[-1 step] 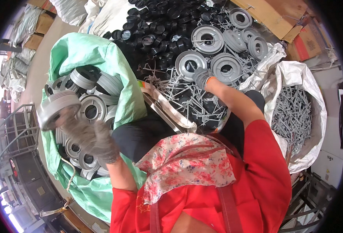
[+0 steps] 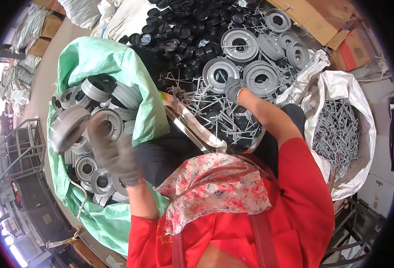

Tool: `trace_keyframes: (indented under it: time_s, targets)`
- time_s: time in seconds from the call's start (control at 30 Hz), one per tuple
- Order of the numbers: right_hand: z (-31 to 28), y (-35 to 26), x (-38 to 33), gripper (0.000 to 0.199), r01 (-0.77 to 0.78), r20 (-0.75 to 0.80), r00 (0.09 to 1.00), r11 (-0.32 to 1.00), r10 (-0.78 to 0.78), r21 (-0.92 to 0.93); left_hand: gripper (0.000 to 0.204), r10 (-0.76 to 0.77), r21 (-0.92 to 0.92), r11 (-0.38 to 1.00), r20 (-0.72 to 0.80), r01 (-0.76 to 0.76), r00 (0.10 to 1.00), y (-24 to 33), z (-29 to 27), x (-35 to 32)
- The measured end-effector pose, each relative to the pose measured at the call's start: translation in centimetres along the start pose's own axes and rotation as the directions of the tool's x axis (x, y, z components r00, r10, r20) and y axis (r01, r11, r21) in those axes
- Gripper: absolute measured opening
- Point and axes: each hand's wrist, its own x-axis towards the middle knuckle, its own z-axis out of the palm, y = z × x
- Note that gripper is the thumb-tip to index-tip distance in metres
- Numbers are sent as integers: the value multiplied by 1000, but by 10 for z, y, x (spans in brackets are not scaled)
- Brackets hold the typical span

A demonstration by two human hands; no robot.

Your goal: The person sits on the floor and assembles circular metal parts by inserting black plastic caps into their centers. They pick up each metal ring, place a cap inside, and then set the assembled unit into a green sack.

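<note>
My left hand (image 2: 114,154), in a grey glove and blurred by motion, is over the open green sack (image 2: 101,56) with its fingers spread. Just left of it, and apart from it, a grey ribbed plastic ring (image 2: 68,128) hangs tilted and blurred above other grey rings (image 2: 102,181) in the sack. My right hand (image 2: 236,90), also gloved, with an orange band at the wrist, closes on the lower right rim of a round grey plastic disc (image 2: 209,76). Its fingertips are partly hidden. Thin grey plastic pins (image 2: 226,118) lie scattered below that hand.
Black round caps (image 2: 183,27) are heaped beyond my hands. More grey discs (image 2: 260,78) lie at the right of the heap. A white sack (image 2: 366,129) full of grey pins (image 2: 335,138) stands on my right. Cardboard boxes (image 2: 353,47) stand at the far right.
My left hand has drawn back to the right, away from the grey ring, which it was touching or nearly touching before. The right hand stays at the same disc.
</note>
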Motion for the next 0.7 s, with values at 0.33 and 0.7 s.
trace_keyframes:
  time_s: [0.33,0.7]
  targets:
    - [-114,-81,-95,22,527,-775,630,757,-45,385,40,-790,-176,310,499,934,356,-87,108,-96]
    - [64,-18,-56,47,-321,100,941,764,323,559,54,-531,55,811,487,582,694,-31,86,-82]
